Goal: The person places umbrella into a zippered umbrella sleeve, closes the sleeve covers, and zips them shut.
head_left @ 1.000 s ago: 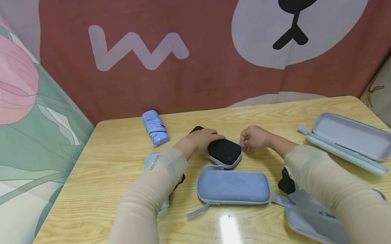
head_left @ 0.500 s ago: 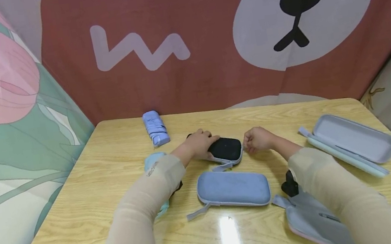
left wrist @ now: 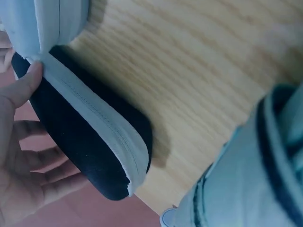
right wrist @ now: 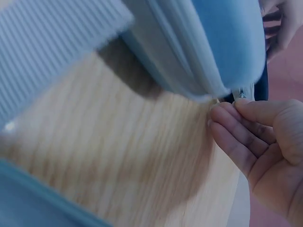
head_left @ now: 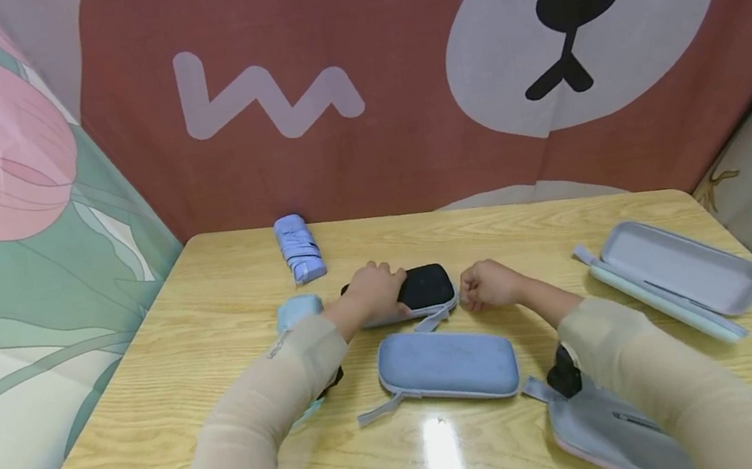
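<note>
Where the wooden table [head_left: 213, 305] meets the left backdrop, a folded lilac umbrella [head_left: 298, 247] is seen lying near the far edge, and a light blue item [head_left: 298, 309] is partly hidden beside the left forearm. Just right of these, the black case [head_left: 427, 287] is found at the middle of the table, lying flat, with a grey zip band running round its edge. It is gripped by the left hand [head_left: 374, 292]: in the left wrist view the thumb is laid along the zip band while the fingers [left wrist: 45, 163] are curled over the black top. Nearer the person, a closed blue case [head_left: 446, 364] is set flat on the table, well short of the black one, with a strap trailing from its left end.

At the right end of the black case the right hand [head_left: 489, 284] is held, its fingers [right wrist: 236, 127] pressed together and curled; in the right wrist view the thumb and fingertips are closed on a small zip pull at the case's edge. Below the right forearm a grey case [head_left: 613, 433] with a black item [head_left: 563, 372] at its near end is partly covered by the sleeve. Farthest right, an open grey case [head_left: 677, 272] is laid with its lid spread flat.
</note>
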A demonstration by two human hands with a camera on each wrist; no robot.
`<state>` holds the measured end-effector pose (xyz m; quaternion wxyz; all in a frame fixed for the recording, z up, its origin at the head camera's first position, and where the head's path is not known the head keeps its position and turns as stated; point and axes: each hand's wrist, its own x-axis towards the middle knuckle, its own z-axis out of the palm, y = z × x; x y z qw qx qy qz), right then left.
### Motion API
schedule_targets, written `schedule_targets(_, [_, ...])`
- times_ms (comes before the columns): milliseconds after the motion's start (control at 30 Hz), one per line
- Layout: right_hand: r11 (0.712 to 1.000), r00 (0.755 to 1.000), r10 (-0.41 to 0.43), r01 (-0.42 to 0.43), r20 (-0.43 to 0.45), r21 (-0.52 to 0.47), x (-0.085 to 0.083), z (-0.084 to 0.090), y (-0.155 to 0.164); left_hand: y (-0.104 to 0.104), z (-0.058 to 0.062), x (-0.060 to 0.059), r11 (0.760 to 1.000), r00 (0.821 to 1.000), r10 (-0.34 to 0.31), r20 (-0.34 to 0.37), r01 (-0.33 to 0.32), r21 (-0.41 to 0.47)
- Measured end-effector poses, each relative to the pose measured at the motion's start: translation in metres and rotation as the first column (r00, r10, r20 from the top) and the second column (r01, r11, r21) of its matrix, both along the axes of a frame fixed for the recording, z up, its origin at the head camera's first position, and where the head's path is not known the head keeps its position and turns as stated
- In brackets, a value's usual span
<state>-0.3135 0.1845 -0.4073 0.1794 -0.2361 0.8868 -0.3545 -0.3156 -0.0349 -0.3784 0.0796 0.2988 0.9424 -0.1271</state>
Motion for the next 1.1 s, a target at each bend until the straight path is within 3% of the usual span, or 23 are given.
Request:
schedule_targets(200, [0.999, 0.999, 0.032, -0.032, 0.002, -0.006, 0.007, 0.001, -0.008, -0.003, -0.005, 0.007, 0.999, 0.999, 0.040, -0.024, -0.040, 0.001])
schedule_targets(567, [0.997, 0.998, 0.067, -0.066, 0.005, -0.038, 0.011, 0.000, -0.018, -0.006, -0.002, 0.024, 0.994, 0.993, 0.113, -0.043, -0.113, -0.006])
schedule_targets(867, [0.992, 0.995, 0.094, -0.091, 0.032, -0.088, 0.013, -0.008, -0.028, -0.012, -0.002, 0.031, 0.996, 0.995, 0.090, -0.049, -0.090, -0.003])
schedule_targets(1100, [0.993, 0.995, 0.099, -0.097, 0.026, -0.064, 0.016, -0.006, -0.033, -0.015, -0.006, 0.034, 0.997, 0.995, 0.083, -0.059, -0.082, 0.014])
